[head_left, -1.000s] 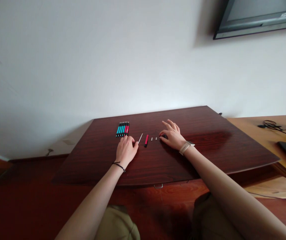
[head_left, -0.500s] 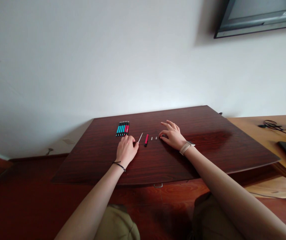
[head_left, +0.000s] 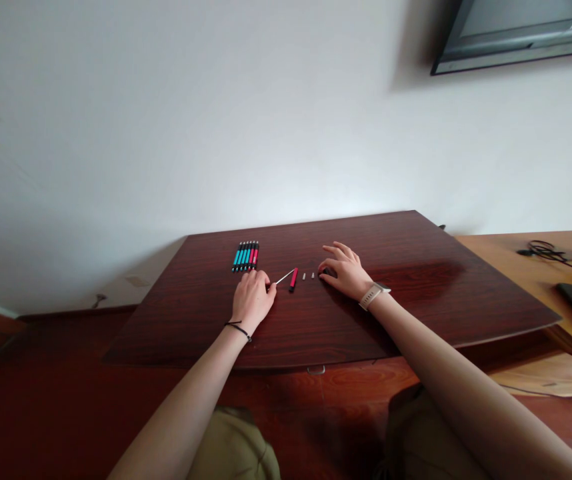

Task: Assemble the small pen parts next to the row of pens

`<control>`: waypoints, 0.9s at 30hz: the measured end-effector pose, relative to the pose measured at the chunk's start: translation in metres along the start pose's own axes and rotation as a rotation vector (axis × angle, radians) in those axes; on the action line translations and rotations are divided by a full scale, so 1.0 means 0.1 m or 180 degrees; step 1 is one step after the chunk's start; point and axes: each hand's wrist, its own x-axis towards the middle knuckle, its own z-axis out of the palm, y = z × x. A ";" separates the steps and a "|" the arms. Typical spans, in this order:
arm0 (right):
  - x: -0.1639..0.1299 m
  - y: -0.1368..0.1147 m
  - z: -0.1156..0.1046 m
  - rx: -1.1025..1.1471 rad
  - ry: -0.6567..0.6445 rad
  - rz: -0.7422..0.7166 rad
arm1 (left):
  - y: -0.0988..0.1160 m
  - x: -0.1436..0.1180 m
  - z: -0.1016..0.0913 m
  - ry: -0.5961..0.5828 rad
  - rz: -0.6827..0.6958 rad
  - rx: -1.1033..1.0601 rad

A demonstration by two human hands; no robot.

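White refill [head_left: 283, 277] has swung flatter, tip now touching red barrel [head_left: 293, 279].

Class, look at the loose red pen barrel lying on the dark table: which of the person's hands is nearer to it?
The left hand. It lies just left of the red pen barrel, fingertips at the thin white rod reaching it. The right hand lies farther right, beyond two small pieces.

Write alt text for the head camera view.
Two bare hands rest on a dark wooden table: the left hand touches a thin white rod beside a red pen barrel, the right hand lies near two tiny parts. A row of pens lies beyond.
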 end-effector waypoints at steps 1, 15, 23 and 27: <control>0.00 0.00 0.00 -0.0008 0.0006 0.0003 | 0.00 0.00 0.00 -0.0005 0.0003 0.0005; -0.01 0.00 0.02 -0.0085 0.0059 0.0149 | -0.01 0.00 0.01 0.0007 0.0085 -0.0023; -0.02 -0.05 -0.04 -0.0050 0.0119 0.0319 | -0.03 0.02 0.05 0.0043 0.0048 -0.0014; -0.02 -0.06 -0.02 -0.0031 0.0150 0.0388 | 0.00 0.02 0.02 0.0009 -0.0016 0.0029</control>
